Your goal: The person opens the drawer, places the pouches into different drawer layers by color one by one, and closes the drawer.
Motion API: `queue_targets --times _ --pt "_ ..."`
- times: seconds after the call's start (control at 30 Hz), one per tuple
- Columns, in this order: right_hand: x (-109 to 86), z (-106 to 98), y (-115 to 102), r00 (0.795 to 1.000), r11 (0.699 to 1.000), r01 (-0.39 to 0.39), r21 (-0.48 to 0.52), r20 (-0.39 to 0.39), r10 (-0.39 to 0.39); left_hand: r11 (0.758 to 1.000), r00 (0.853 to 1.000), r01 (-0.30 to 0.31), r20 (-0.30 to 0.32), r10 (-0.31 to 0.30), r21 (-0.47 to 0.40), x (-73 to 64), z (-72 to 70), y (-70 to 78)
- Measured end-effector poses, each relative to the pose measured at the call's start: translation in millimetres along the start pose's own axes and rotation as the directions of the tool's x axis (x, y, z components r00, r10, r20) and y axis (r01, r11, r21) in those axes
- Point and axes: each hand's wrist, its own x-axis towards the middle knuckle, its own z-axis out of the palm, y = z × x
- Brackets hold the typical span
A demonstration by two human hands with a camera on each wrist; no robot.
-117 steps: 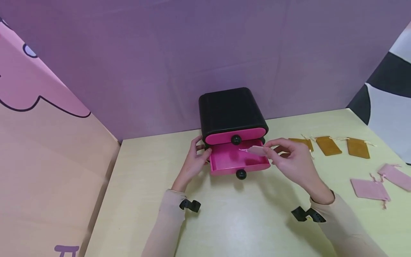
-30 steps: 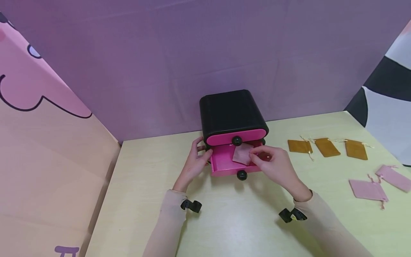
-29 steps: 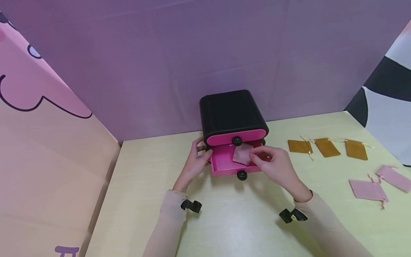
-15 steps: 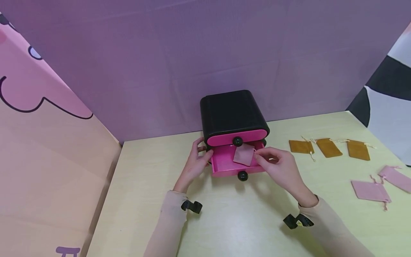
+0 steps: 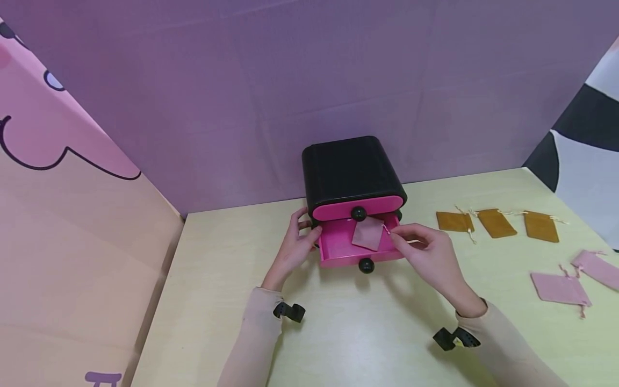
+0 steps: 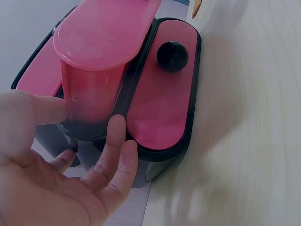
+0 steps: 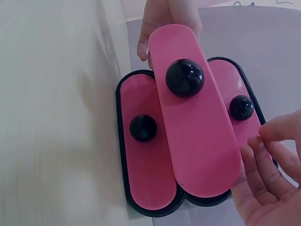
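A black cabinet (image 5: 353,169) with three pink drawers stands against the back wall. Its middle drawer (image 5: 336,248) is pulled out, and a dusty-pink drawstring pouch (image 5: 367,234) lies inside it. My left hand (image 5: 292,244) grips the cabinet's left side, thumb at the drawer's side wall. In the left wrist view, its fingers (image 6: 115,136) curl against the black casing. My right hand (image 5: 430,250) is at the drawer's right edge. Its thumb and forefinger pinch the end of the pouch's pink drawstring (image 5: 386,229). The right wrist view hides the pouch behind the drawer front (image 7: 200,127).
On the right of the table (image 5: 333,333) lie three mustard-brown pouches (image 5: 496,223) in a row. Nearer me are two pink pouches, one (image 5: 560,288) beside the other (image 5: 597,269). A purple wall (image 5: 232,107) rises behind the cabinet; a side panel (image 5: 82,258) borders the left.
The right hand has brought the pink pouch down into the drawer, then drawn back right to its drawstring. The pouch now lies flat. The left hand has kept its grip.
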Motion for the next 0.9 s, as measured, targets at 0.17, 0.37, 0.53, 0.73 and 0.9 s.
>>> queue_targets --times 0.17,0.37,0.53,0.73,0.9 --pt "-2.3 -1.7 1.5 1.0 1.0 0.021 -0.015 -0.014 -0.021 1.0 1.0 -0.005 -0.001 0.005 0.001 -1.5 0.0 0.0" --pt "-4.6 -3.8 5.4 0.999 0.997 0.041 -0.068 -0.029 -0.043 1.0 1.0 -0.01 0.003 0.01 0.008 -1.2 0.9 0.6" --pt "-5.9 -5.9 8.6 0.997 0.995 0.061 -0.085 -0.037 -0.064 1.0 1.0 -0.013 0.002 0.013 0.007 -1.2 1.7 1.5" --pt "-8.8 -9.9 10.5 0.996 0.992 0.077 -0.098 -0.027 -0.08 1.0 1.0 -0.018 0.009 0.018 0.007 -2.5 1.7 1.5" --pt "-9.9 -10.3 15.8 0.996 0.991 0.083 -0.109 -0.019 -0.086 1.0 1.0 -0.017 0.011 0.017 0.005 -2.3 0.6 0.4"
